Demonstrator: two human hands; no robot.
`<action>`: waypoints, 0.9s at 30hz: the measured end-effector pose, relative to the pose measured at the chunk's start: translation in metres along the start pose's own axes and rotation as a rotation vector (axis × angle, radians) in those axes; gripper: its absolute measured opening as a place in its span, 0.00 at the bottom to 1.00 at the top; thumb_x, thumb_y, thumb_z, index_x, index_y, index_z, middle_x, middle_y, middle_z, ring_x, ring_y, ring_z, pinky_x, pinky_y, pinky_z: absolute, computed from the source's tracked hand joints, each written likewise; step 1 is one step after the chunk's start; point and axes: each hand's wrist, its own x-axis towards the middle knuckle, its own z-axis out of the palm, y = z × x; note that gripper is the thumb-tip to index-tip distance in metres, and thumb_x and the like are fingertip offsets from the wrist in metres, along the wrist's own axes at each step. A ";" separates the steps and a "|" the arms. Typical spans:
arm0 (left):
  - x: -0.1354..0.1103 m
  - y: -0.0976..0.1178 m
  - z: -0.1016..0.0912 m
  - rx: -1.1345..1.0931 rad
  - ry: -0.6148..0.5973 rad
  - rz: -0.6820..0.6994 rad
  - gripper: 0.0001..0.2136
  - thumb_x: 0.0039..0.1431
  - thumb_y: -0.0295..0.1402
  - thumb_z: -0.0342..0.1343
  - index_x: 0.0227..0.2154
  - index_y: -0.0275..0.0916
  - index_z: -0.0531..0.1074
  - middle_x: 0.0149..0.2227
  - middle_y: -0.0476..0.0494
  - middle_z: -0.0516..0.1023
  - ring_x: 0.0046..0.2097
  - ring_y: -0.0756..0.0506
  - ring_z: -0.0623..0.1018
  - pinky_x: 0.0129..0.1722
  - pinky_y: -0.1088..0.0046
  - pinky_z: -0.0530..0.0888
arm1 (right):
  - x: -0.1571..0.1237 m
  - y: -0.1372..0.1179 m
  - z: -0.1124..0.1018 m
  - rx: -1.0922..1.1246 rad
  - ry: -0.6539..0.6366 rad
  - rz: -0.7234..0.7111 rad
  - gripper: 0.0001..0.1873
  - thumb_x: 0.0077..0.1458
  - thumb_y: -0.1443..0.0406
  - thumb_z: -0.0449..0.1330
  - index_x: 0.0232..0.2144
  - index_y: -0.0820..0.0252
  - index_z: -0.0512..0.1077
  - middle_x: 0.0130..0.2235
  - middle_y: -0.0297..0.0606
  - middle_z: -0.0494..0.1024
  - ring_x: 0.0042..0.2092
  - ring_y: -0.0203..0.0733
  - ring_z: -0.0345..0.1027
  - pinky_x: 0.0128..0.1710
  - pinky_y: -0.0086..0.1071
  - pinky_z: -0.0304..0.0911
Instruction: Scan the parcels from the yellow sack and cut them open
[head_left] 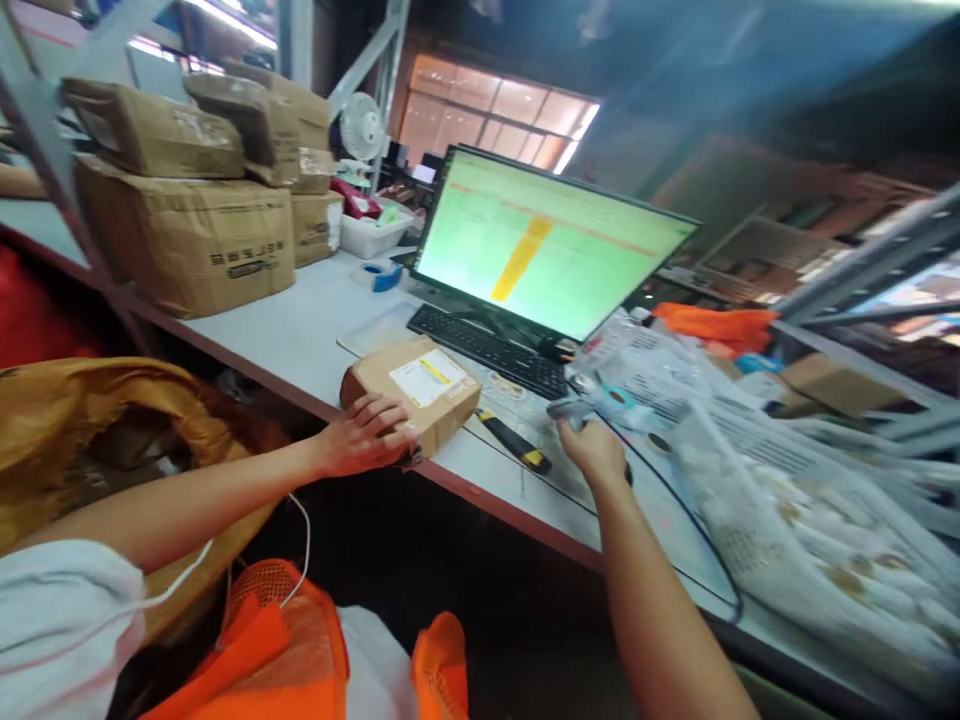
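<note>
My left hand (pixel 365 435) lies over the near end of a small brown cardboard parcel (pixel 420 393), its fingers curled on the edge. A white shipping label (pixel 429 377) with a yellow mark sits on top of the parcel. My right hand (pixel 592 450) grips a dark corded handheld barcode scanner (pixel 568 411), whose head points toward the parcel. Its black cable (pixel 675 510) curves across the white table (pixel 300 310) and over the front edge. A yellow-and-black utility knife (pixel 514 441) lies on the table between my hands.
A monitor (pixel 547 240) showing a green spreadsheet and a black keyboard (pixel 487 350) stand beyond the parcel. Stacked cardboard boxes (pixel 187 235) fill the back left. Bags of small packaged goods (pixel 795 500) crowd the right. A yellow sack (pixel 97 430) and orange mesh (pixel 285 650) lie below the table edge.
</note>
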 end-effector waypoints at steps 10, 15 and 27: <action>-0.015 0.003 0.026 0.014 -0.007 0.013 0.23 0.60 0.30 0.66 0.56 0.45 0.68 0.57 0.40 0.78 0.68 0.39 0.68 0.71 0.56 0.60 | -0.029 -0.066 -0.158 0.373 -0.496 -0.513 0.28 0.54 0.41 0.66 0.23 0.59 0.70 0.21 0.37 0.73 0.21 0.36 0.65 0.18 0.27 0.58; -0.010 0.004 0.022 -0.021 -0.025 -0.056 0.26 0.60 0.28 0.65 0.59 0.45 0.66 0.57 0.38 0.77 0.68 0.38 0.68 0.71 0.51 0.59 | -0.029 -0.110 -0.148 0.338 -0.633 -0.594 0.32 0.53 0.38 0.67 0.23 0.60 0.70 0.22 0.38 0.73 0.20 0.34 0.64 0.17 0.27 0.58; -0.001 -0.137 0.006 -0.743 -0.031 -1.127 0.56 0.50 0.49 0.69 0.73 0.43 0.40 0.72 0.28 0.57 0.70 0.30 0.65 0.69 0.45 0.63 | 0.016 -0.018 0.001 -0.018 -0.092 -0.029 0.27 0.67 0.51 0.57 0.50 0.71 0.77 0.50 0.62 0.81 0.53 0.62 0.77 0.47 0.42 0.70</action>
